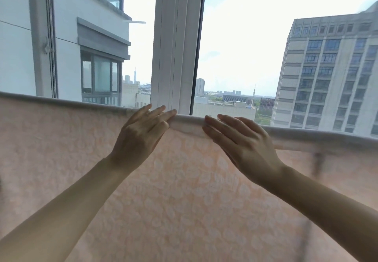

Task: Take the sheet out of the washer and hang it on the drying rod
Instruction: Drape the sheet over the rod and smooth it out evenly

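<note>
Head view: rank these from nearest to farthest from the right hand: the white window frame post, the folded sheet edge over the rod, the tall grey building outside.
From the right hand:
1. Folded sheet edge, under its fingertips, centre.
2. White window frame post, just behind the rod, up and left.
3. Tall grey building, outside the glass, far right.

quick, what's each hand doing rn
left hand: open, straight fingers resting on the sheet at the rod.
right hand: open, same.

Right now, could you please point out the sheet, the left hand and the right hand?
sheet [184, 200]: head view, on the patterned pink cloth hanging below the fold.
left hand [141, 133]: head view, on the back of the hand.
right hand [243, 141]: head view, on the back of the hand.
</note>
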### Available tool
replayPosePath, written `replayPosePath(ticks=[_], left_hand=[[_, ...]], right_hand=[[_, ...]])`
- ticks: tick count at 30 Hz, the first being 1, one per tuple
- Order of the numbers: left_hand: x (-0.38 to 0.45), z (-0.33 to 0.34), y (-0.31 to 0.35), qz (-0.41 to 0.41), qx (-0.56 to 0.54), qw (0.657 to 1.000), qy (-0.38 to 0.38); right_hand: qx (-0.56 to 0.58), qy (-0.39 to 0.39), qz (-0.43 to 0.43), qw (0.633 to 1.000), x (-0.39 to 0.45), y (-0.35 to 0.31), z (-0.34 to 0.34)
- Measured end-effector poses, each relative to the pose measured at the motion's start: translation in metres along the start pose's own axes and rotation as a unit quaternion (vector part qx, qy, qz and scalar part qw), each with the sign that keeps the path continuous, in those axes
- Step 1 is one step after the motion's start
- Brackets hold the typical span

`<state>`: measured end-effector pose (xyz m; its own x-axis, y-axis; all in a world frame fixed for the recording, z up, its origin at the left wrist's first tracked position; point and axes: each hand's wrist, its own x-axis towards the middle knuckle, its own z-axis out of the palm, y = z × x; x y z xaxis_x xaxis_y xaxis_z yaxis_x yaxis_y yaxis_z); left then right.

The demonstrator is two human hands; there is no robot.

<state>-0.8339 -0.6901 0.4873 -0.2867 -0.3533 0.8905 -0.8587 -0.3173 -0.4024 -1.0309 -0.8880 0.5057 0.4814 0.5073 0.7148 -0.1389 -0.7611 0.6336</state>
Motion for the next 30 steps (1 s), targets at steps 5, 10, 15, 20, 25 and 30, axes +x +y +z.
replayPosePath(ticks=[5,10,15,20,25,30], left_hand=[[-0.006,0.002,0.002,-0.02,-0.05,0.998,-0.031],[-0.004,0.0,0.005,-0.044,-0.045,0.998,-0.005],[-0.004,0.0,0.01,-0.075,-0.062,0.995,0.037],[-0.008,-0.003,0.003,-0.092,-0.03,0.994,0.044],[-0.01,-0.016,-0.015,-0.104,0.006,0.995,0.009],[-0.016,-0.033,-0.051,-0.115,0.016,0.993,-0.039]], right_hand=[[-0.025,-0.026,-0.008,0.999,-0.004,-0.001,0.002],[-0.044,-0.121,0.054,0.99,0.02,-0.013,0.004],[-0.037,-0.144,0.074,0.986,0.053,-0.035,0.016],[0.01,-0.117,0.058,0.991,0.068,-0.047,0.024],[0.004,-0.093,0.014,0.996,0.059,-0.041,0.024],[0.002,-0.088,0.01,0.996,0.055,-0.039,0.023]])
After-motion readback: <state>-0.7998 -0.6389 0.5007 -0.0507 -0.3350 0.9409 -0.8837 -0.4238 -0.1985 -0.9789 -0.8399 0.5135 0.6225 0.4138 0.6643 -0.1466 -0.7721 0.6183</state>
